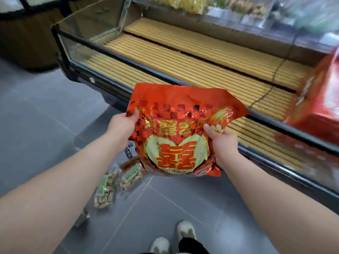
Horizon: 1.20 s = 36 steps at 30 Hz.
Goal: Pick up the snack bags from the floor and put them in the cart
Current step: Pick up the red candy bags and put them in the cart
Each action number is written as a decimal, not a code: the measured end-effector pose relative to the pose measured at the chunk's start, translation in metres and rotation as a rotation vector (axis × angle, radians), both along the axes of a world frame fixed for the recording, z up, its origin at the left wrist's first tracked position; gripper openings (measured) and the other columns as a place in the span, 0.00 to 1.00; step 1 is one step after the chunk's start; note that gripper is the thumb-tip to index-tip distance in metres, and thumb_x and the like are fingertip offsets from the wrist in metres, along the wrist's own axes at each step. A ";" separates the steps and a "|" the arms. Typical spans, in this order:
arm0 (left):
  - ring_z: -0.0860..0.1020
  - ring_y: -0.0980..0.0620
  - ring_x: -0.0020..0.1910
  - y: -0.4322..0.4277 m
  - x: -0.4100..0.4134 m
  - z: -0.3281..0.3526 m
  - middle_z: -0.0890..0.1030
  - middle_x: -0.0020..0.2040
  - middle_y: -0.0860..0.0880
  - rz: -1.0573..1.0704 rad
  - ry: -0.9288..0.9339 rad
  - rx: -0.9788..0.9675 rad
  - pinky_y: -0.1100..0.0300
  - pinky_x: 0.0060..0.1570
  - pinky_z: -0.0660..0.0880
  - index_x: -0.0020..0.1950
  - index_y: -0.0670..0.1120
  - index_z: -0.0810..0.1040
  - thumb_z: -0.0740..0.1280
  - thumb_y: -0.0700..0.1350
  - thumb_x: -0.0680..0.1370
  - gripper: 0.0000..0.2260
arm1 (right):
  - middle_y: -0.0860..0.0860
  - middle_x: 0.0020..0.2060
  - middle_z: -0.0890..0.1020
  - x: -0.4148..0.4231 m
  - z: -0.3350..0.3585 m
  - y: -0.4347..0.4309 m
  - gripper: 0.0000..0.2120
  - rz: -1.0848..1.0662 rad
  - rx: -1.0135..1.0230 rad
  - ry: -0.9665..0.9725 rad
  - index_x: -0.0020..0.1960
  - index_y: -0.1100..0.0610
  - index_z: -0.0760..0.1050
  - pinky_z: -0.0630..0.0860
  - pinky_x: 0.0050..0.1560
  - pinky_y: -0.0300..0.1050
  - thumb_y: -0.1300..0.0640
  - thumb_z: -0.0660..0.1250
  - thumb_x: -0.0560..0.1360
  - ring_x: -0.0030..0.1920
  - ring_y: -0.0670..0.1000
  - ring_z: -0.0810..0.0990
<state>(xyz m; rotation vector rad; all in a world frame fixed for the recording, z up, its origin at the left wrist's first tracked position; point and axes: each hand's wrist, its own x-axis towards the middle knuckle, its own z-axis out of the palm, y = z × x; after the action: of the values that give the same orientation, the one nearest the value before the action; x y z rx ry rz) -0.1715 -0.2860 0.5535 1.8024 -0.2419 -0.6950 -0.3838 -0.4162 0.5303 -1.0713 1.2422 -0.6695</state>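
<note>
Red foil bag (178, 132): held upright above the grey floor (45, 116), between both hands.
Left hand (123, 123): pinches its upper left edge.
Right hand (222, 139): grips its right side.
Floor: two clear snack bags (113, 182) lie below left.

Red foil bag (176, 136): large, shiny, gold characters, pale heart panel; upright, front to camera, top crumpled, gripped at both side edges, clear of floor (45, 116). At 7 o'clock below it, clear pack (103, 189) and second clear pack (131, 177), green labels, flat on floor, side by side.
</note>
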 end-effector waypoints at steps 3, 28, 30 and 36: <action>0.81 0.48 0.45 -0.032 -0.027 0.004 0.83 0.40 0.51 -0.145 0.009 -0.015 0.53 0.49 0.77 0.40 0.51 0.79 0.66 0.55 0.77 0.10 | 0.52 0.41 0.86 -0.047 0.005 0.001 0.09 -0.154 0.006 -0.004 0.42 0.55 0.81 0.80 0.52 0.55 0.52 0.77 0.68 0.44 0.56 0.84; 0.79 0.51 0.37 -0.253 -0.692 0.042 0.80 0.39 0.50 -1.048 0.063 -0.203 0.55 0.39 0.77 0.48 0.46 0.79 0.64 0.49 0.79 0.08 | 0.51 0.44 0.84 -0.708 0.053 -0.017 0.17 -1.062 -0.125 0.180 0.48 0.57 0.80 0.78 0.54 0.51 0.47 0.75 0.67 0.47 0.56 0.82; 0.79 0.51 0.38 -0.280 -0.733 0.048 0.80 0.39 0.51 -1.082 0.062 -0.201 0.55 0.41 0.77 0.49 0.47 0.77 0.64 0.50 0.79 0.07 | 0.51 0.43 0.83 -0.746 0.058 -0.035 0.16 -1.107 -0.126 0.191 0.47 0.56 0.79 0.78 0.53 0.51 0.46 0.75 0.67 0.47 0.57 0.81; 0.82 0.43 0.46 -0.377 -0.834 0.043 0.83 0.44 0.46 -1.190 0.096 -0.131 0.46 0.51 0.79 0.41 0.47 0.78 0.66 0.53 0.77 0.11 | 0.51 0.40 0.83 -0.833 0.050 -0.103 0.12 -1.194 -0.126 0.248 0.36 0.53 0.77 0.78 0.54 0.54 0.47 0.75 0.68 0.45 0.57 0.82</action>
<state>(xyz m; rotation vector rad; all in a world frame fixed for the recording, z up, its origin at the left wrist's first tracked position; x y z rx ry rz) -1.0054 -0.6632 0.5969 1.3625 -1.3112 -1.5193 -1.2172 -0.5189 0.5806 -0.4065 2.0632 -1.5453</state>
